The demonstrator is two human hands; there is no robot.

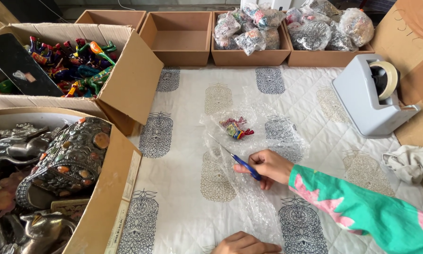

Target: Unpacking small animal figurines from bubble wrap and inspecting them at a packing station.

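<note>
Quilted printed cloth [183, 94] bears crinkly bubble wrap [249, 188]; right hand [268, 167] fingers clamp blue-handled scissors [237, 160], left hand [244, 243] fingers unclear.

The scissors [242, 163] have blue handles, and the sleeve [362, 207] is green with pink patches. A white quilted cloth [183, 207] printed with grey lace-like motifs covers the worktop, under a small multicoloured figurine [235, 129] on clear bubble wrap [263, 141].
</note>
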